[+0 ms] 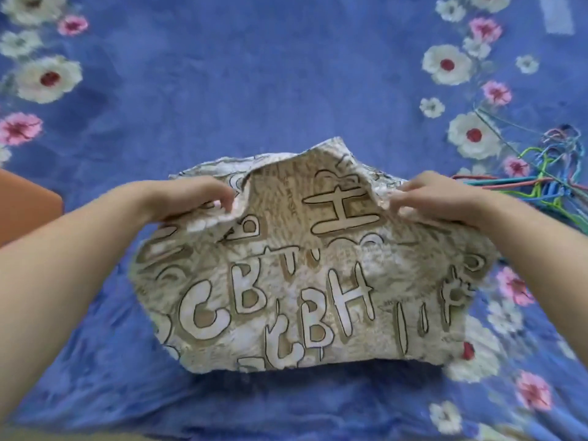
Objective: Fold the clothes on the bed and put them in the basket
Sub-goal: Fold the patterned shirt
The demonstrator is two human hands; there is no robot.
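A beige garment [305, 294] printed with large white outlined letters lies partly folded in the middle of the blue flowered bed [254, 84]. My left hand [194, 198] pinches the cloth at its upper left edge. My right hand [436, 198] pinches the upper right edge. Between the two hands the top of the cloth is lifted off the bed and bulges upward. The lower part of the garment hangs toward me over the sheet.
A tangle of coloured wire hangers [550, 176] lies on the bed at the right, close to my right wrist. An orange object [25, 205] shows at the left edge, beside my left forearm. The sheet stretches wide beyond the garment.
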